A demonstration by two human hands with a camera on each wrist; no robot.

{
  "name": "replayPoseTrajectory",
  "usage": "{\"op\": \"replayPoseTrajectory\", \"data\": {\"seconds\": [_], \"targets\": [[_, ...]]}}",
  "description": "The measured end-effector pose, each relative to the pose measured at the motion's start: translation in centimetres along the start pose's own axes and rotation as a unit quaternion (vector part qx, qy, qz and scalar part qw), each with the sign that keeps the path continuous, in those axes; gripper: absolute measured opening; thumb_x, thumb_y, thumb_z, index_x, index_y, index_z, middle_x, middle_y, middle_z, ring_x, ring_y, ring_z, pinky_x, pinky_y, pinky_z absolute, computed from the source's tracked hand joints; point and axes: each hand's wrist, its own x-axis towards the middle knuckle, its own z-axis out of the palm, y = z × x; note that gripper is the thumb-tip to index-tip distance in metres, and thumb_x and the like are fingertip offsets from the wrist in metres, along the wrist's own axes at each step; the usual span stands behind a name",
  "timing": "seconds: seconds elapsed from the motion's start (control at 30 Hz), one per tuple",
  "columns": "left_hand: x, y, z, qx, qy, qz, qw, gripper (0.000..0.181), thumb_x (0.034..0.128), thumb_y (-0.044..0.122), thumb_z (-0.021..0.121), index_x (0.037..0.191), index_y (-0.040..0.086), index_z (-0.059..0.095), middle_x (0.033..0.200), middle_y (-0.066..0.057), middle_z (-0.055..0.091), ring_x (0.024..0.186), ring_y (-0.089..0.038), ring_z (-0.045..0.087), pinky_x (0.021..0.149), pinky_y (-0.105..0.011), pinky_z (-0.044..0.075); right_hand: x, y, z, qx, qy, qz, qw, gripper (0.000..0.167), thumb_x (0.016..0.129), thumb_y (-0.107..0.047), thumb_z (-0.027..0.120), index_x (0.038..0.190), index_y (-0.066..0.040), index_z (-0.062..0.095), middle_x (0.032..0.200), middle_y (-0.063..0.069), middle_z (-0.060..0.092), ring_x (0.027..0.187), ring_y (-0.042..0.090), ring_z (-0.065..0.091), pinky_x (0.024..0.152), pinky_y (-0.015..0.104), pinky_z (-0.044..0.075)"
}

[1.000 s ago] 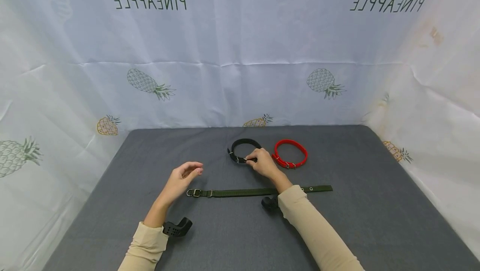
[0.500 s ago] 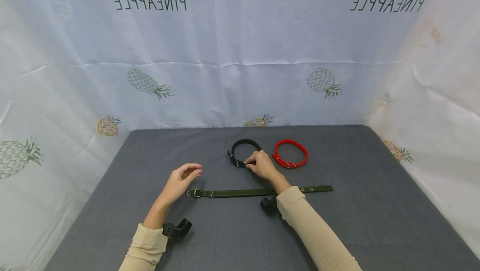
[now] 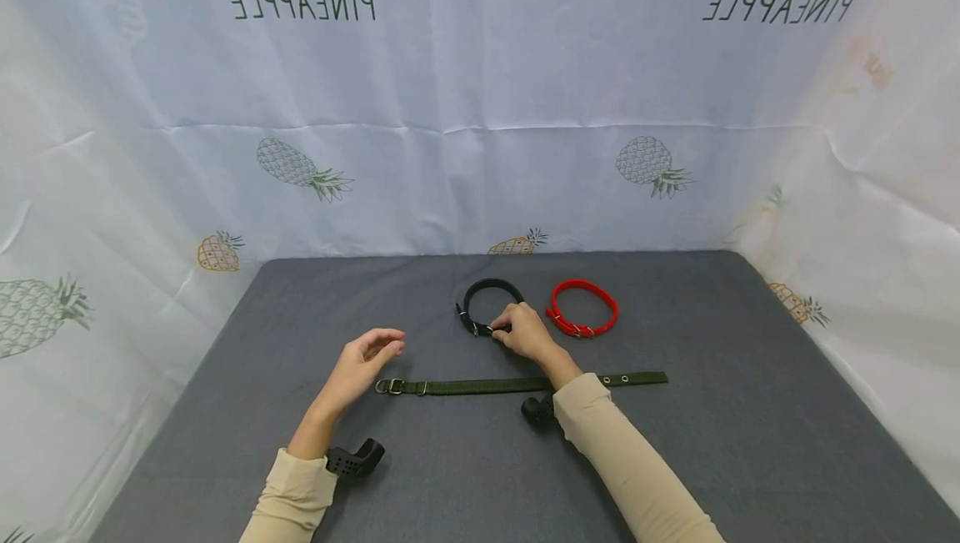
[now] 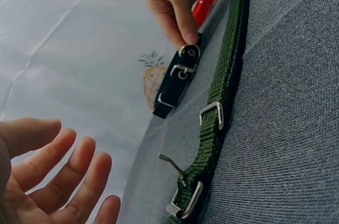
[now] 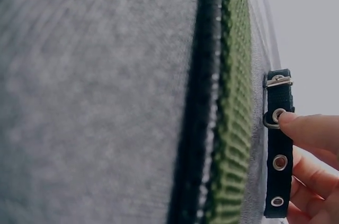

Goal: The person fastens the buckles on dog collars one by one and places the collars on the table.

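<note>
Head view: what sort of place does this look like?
Likely a makeshift recording booth: a white pineapple-printed curtain closes in the grey table at the back and both sides, with a black wrist-worn device also in view.

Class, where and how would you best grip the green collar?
Probably pinch the green collar across its edges beside the buckle, from above, with the left hand. That end lies uncovered near this hand; the band is narrow and straight, and the right arm crosses over its other half.

Black collar (image 5: 278, 142): buckled side lies slightly nearer the green strap (image 3: 480, 387) than a second ago.
Right hand (image 3: 525, 332): drawn slightly back with it.
</note>
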Motion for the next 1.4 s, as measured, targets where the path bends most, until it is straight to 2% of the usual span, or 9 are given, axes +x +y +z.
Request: {"op": "replayPoseTrajectory", "data": {"seconds": [0.07,0.2,0.47,0.63,0.83,1.13,1.3,1.4], "targets": [[0.0,0.1,0.0,0.000,-0.001,-0.001,1.0000,0.035,0.1001,0.022,0.053,0.126,-0.002,0.057,0.120,-0.024,0.064,0.105,-0.026,0.065,0.093,-0.040,0.053,-0.1,0.0,-0.1,0.007,-0.004,0.002,1.0000,0.013,0.086,-0.008,0.071,0.097,-0.005,0.077,0.098,0.009,0.069,0.098,0.026,0.056,0.090,0.042,0.048],[0.1,0.1,0.0,0.003,0.000,0.000,1.0000,0.035,0.1003,0.022,0.053,0.125,-0.002,0.058,0.119,-0.024,0.064,0.103,-0.020,0.066,0.091,-0.037,0.054,-0.4,0.0,-0.4,0.027,-0.009,-0.003,0.9996,0.015,0.086,-0.008,0.070,0.100,-0.005,0.076,0.101,0.009,0.068,0.100,0.026,0.056,0.091,0.042,0.049],[0.3,0.1,-0.2,0.005,0.006,0.007,0.9999,0.035,0.1003,0.021,0.053,0.124,-0.004,0.058,0.116,-0.026,0.064,0.099,-0.015,0.066,0.089,-0.035,0.054,-1.3,0.4,-1.6,0.048,0.010,-0.040,0.9980,0.028,0.088,-0.009,0.069,0.115,-0.002,0.069,0.109,0.013,0.067,0.104,0.030,0.058,0.092,0.044,0.049],[0.4,0.4,-0.3,0.005,0.002,0.013,0.9999,0.036,0.1008,0.021,0.052,0.125,-0.004,0.057,0.118,-0.026,0.063,0.100,-0.016,0.065,0.090,-0.036,0.054,-2.3,1.0,-2.8,0.061,0.024,-0.056,0.9963,0.029,0.088,-0.008,0.068,0.116,0.000,0.068,0.109,0.015,0.068,0.102,0.030,0.061,0.088,0.044,0.052],[0.6,0.4,-0.4,0.003,0.003,-0.001,1.0000,0.037,0.1007,0.024,0.052,0.126,-0.003,0.057,0.121,-0.025,0.062,0.101,-0.012,0.065,0.091,-0.037,0.054,-3.7,1.6,-4.3,0.080,0.025,-0.054,0.9950,0.031,0.089,-0.010,0.068,0.117,0.001,0.067,0.111,0.016,0.068,0.103,0.031,0.064,0.089,0.046,0.053],[0.7,0.3,-0.7,0.018,-0.013,-0.001,0.9998,0.037,0.1005,0.023,0.052,0.127,-0.003,0.057,0.123,-0.024,0.062,0.108,-0.029,0.065,0.091,-0.039,0.053,-6.2,3.3,-6.4,0.096,0.010,-0.043,0.9944,0.034,0.090,-0.011,0.067,0.120,0.003,0.064,0.121,0.020,0.066,0.109,0.034,0.065,0.092,0.045,0.054],[0.6,0.0,-1.0,0.029,-0.022,0.004,0.9993,0.035,0.1002,0.021,0.053,0.125,-0.004,0.058,0.122,-0.025,0.063,0.108,-0.033,0.064,0.088,-0.039,0.054,-7.7,4.6,-7.5,0.099,0.008,-0.039,0.9943,0.033,0.089,-0.010,0.067,0.118,0.005,0.064,0.116,0.022,0.068,0.107,0.036,0.065,0.090,0.046,0.054],[0.5,0.0,-1.2,0.040,-0.031,0.010,0.9987,0.034,0.0999,0.020,0.053,0.124,-0.003,0.059,0.122,-0.024,0.063,0.107,-0.034,0.063,0.086,-0.034,0.054,-8.7,5.5,-8.0,0.093,0.008,-0.029,0.9952,0.032,0.090,-0.012,0.067,0.116,0.005,0.065,0.114,0.021,0.069,0.106,0.036,0.066,0.090,0.046,0.054]]}}
